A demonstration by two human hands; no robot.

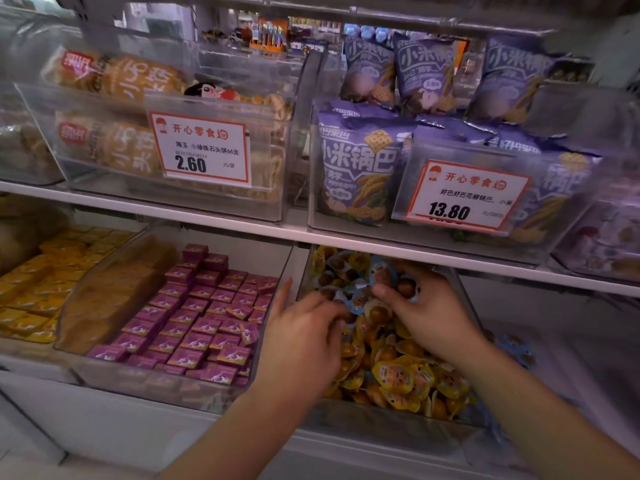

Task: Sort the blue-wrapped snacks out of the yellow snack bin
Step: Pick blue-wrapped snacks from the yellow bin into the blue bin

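Observation:
A clear bin (391, 415) on the lower shelf holds many yellow-wrapped snacks (405, 375), with several blue-wrapped snacks (358, 301) mixed in near the back. Both hands reach into this bin. My left hand (304, 337) lies over the bin's left side, its fingertips curled down onto a blue wrapper. My right hand (426, 313) is further back, its fingers curled round several blue-wrapped snacks (381, 275). The snacks under both palms are hidden.
Left of the bin stands a clear bin of purple boxes (197, 323), and beyond it yellow boxes (38, 285). The shelf edge (381, 242) above hangs low over the bin's back. To the right, a neighbouring bin holds blue-wrapped snacks (516, 344).

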